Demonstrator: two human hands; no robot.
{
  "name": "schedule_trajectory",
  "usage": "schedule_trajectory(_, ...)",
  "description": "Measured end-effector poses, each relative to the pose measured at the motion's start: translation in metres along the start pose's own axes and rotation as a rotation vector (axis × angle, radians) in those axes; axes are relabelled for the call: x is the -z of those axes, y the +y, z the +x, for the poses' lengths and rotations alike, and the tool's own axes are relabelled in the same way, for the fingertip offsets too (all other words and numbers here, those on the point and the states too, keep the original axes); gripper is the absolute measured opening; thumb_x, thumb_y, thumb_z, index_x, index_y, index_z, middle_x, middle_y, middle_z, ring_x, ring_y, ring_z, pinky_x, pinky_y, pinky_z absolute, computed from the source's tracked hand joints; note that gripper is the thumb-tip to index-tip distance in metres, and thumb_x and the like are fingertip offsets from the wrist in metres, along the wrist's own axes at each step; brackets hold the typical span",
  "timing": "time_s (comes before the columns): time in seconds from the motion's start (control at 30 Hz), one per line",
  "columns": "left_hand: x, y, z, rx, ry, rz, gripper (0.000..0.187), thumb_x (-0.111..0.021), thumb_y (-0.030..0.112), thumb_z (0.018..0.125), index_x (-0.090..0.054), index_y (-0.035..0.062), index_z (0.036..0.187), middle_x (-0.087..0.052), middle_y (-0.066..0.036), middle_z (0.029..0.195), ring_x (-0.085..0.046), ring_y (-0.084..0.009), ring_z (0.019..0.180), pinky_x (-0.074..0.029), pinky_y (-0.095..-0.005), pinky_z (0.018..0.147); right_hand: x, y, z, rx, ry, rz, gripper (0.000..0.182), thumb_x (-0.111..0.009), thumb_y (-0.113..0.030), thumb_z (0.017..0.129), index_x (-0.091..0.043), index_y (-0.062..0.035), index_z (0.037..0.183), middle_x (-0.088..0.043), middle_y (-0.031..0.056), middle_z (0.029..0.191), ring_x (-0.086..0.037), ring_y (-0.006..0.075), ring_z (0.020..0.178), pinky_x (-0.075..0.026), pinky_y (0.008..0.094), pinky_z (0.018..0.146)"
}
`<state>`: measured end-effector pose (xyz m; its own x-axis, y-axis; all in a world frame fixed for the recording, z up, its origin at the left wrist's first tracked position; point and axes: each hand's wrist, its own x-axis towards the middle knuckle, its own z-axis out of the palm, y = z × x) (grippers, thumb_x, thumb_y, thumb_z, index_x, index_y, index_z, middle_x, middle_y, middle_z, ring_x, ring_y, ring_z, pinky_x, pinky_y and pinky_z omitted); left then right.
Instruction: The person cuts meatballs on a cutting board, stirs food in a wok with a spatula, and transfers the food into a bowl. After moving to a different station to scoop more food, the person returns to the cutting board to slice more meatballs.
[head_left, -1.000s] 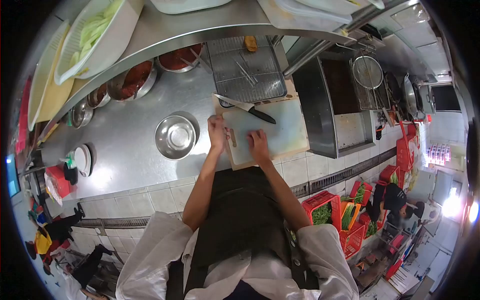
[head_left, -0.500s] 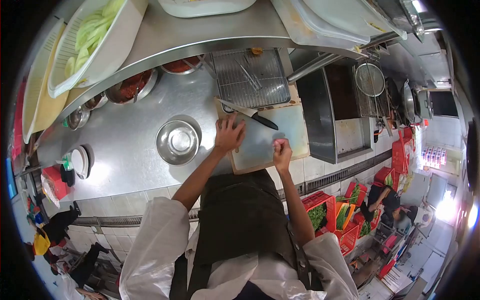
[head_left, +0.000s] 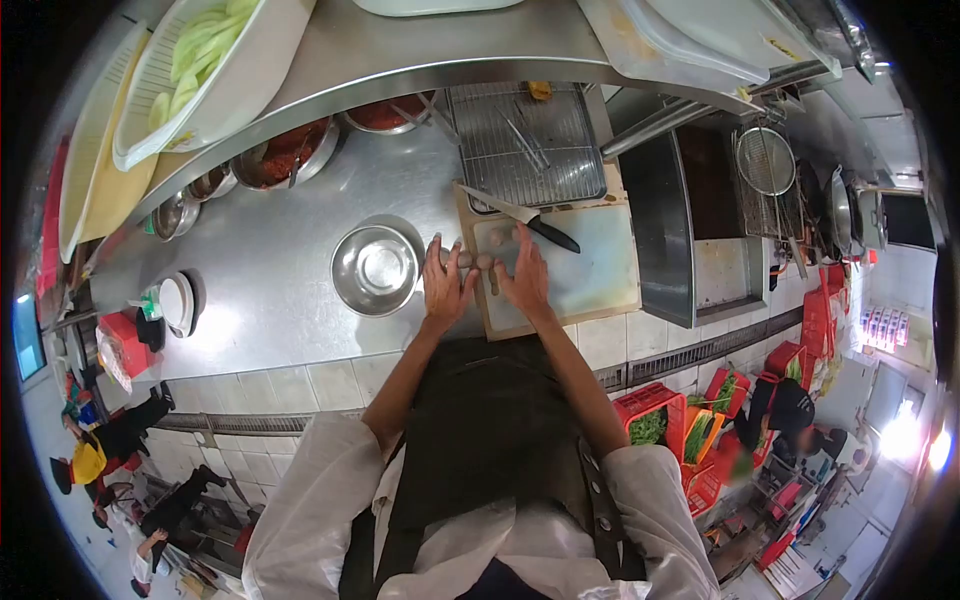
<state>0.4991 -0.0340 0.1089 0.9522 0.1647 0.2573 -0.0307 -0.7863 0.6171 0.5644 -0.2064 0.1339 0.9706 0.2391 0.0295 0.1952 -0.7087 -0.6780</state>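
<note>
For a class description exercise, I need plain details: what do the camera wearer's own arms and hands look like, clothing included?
The left hand and right hand are ungloved, and no watch shows. Both forearms are bare up to about the elbow, where loose, creased white sleeves begin. A dark apron covers the front.

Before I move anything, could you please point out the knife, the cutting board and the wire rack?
Knife (head_left: 520,211): head view, blade's heel.
Cutting board (head_left: 588,258): head view, pale top.
Wire rack (head_left: 568,140): head view, its grid.
</note>
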Motion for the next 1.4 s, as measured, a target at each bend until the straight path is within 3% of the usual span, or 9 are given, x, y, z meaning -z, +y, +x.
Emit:
schedule_trajectory(0.3, 0.013, -0.005, 0.004, 0.061, -0.161, -0.071, 0.040, -0.062, 0.006, 0.090, -0.054, 0.0091, 0.130, -0.050, -0.020, 0.127, -0.048, -0.0422, 0.115, -0.044, -0.0499, 0.095, -0.005, -0.016, -0.016, 0.024, -0.079, -0.166, 0.080, -0.071, -0.030, 0.084, -0.030, -0.0260, 0.152, -0.054, 0.0190, 0.114, -0.057, 0.0412, 0.105, -0.042, 0.0520, 0.091)
schedule_trajectory(0.43, 0.004, -0.004, 0.005, 0.072, -0.106, -0.065, 0.038, -0.063, 0.004, 0.089, -0.056, 0.0078, 0.126, -0.055, -0.017, 0.114, -0.050, -0.0399, 0.105, -0.045, -0.0497, 0.089, -0.013, -0.010, -0.020, -0.040, -0.153, -0.144, 0.077, -0.071, -0.025, 0.085, -0.033, -0.0137, 0.150, -0.055, 0.0252, 0.123, -0.058, 0.0419, 0.109, -0.044, 0.0501, 0.090)
schedule_trajectory(0.73, -0.019, 0.036, 0.050, 0.027, -0.114, -0.084, 0.038, -0.064, 0.010, 0.090, -0.055, 0.0063, 0.127, -0.053, -0.020, 0.118, -0.051, -0.0421, 0.103, -0.048, -0.0493, 0.088, 0.005, 0.007, -0.056, 0.022, 0.154, 0.208, 0.055, -0.061, -0.013, 0.092, -0.041, -0.0014, 0.141, -0.056, 0.0247, 0.114, -0.056, 0.0457, 0.101, -0.045, 0.0513, 0.088)
schedule_trajectory(0.9, -0.022, 0.014, 0.055, 0.037, -0.255, -0.157, 0.030, -0.067, 0.014, 0.089, -0.065, 0.0033, 0.118, -0.058, -0.019, 0.113, -0.054, -0.0396, 0.102, -0.047, -0.0481, 0.090, 0.026, 0.057, -0.084, -0.061, 0.329, 0.234, 0.045, -0.050, -0.004, 0.095, -0.043, 0.0022, 0.139, -0.056, 0.0206, 0.108, -0.060, 0.0369, 0.097, -0.049, 0.0451, 0.083)
schedule_trajectory(1.03, -0.016, 0.018, 0.052, -0.037, -0.156, -0.155, 0.028, -0.065, 0.011, 0.090, -0.065, 0.0022, 0.117, -0.060, -0.019, 0.105, -0.056, -0.0379, 0.095, -0.046, -0.0470, 0.086, 0.037, 0.081, -0.129, -0.415, 0.407, 0.512, 0.040, -0.046, 0.003, 0.095, -0.047, 0.0007, 0.135, -0.053, 0.0145, 0.104, -0.066, 0.0251, 0.087, -0.054, 0.0362, 0.076)
schedule_trajectory(1.17, -0.012, 0.047, 0.037, -0.148, 0.005, -0.215, 0.022, -0.060, 0.005, 0.092, -0.064, 0.0046, 0.113, -0.057, -0.018, 0.113, -0.054, -0.0386, 0.107, -0.043, -0.0462, 0.093, 0.021, 0.112, -0.205, -0.602, 0.851, 0.705, 0.038, -0.050, 0.011, 0.090, -0.049, 0.0005, 0.127, -0.053, 0.0088, 0.097, -0.066, 0.0191, 0.080, -0.056, 0.0293, 0.073)
schedule_trajectory(1.27, -0.024, 0.087, 0.012, -0.435, -0.118, -0.039, 0.023, -0.061, 0.002, 0.090, -0.064, 0.0071, 0.112, -0.055, -0.016, 0.117, -0.051, -0.0382, 0.111, -0.043, -0.0465, 0.094, -0.021, 0.121, -0.233, -0.719, 0.890, 0.869, 0.038, -0.047, 0.011, 0.089, -0.052, -0.0005, 0.125, -0.055, 0.0070, 0.094, -0.067, 0.0190, 0.080, -0.056, 0.0312, 0.074)
schedule_trajectory(1.33, -0.052, 0.092, 0.010, -0.581, -0.220, 0.056, 0.034, -0.064, -0.002, 0.082, -0.065, 0.0116, 0.113, -0.055, -0.015, 0.117, -0.050, -0.0382, 0.112, -0.043, -0.0472, 0.094, -0.019, 0.084, -0.197, -0.584, 0.793, 0.793, 0.029, -0.048, 0.008, 0.095, -0.055, -0.0015, 0.122, -0.056, 0.0044, 0.094, -0.064, 0.0120, 0.080, -0.055, 0.0270, 0.071)
schedule_trajectory(1.4, -0.079, 0.074, 0.006, -0.670, -0.303, 0.186, 0.038, -0.065, -0.003, 0.079, -0.066, 0.0128, 0.113, -0.055, -0.015, 0.117, -0.051, -0.0381, 0.110, -0.044, -0.0475, 0.094, -0.031, 0.062, -0.163, -0.397, 0.718, 0.677, 0.043, -0.053, 0.011, 0.085, -0.057, -0.0031, 0.125, -0.059, 0.0048, 0.093, -0.062, 0.0138, 0.083, -0.054, 0.0317, 0.070)
